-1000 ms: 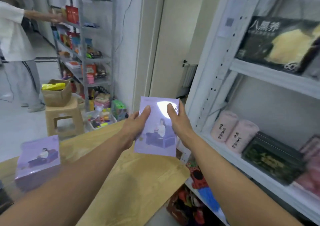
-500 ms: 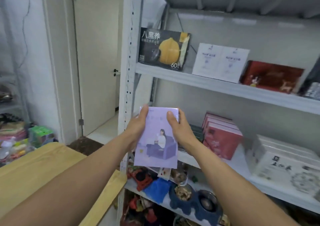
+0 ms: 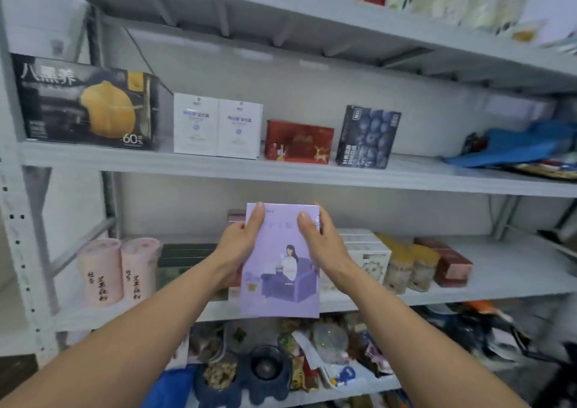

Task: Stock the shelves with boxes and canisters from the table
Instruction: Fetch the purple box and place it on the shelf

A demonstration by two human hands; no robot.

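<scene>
While pinched upright between left hand (image 3: 240,245) and right hand (image 3: 321,245), hangs just in front of the middle shelf (image 3: 505,282), not yet on it: purple box (image 3: 281,270). Both hands curled round its long side edges, thumbs on the front face, fingers behind; no hand free. Long axis vertical, picture face toward the camera. Centred between the arms, equal reach either side. Stock already close behind: white patterned box (image 3: 368,257) and jars (image 3: 412,264) to the right, dark green box (image 3: 184,257) and pink canisters (image 3: 100,270) to the left. View straight behind the box blocked. Likely no slot dead ahead. Bare board far right on the middle shelf, past the red boxes (image 3: 449,264). Also open room on the upper shelf (image 3: 421,170), between blueberry box (image 3: 368,135) and blue heap (image 3: 515,145). Probably calls for a shift right or a lift, then a push forward over the front lip. Enough headroom under the upper shelf for upright placing, at a rough guess.
</scene>
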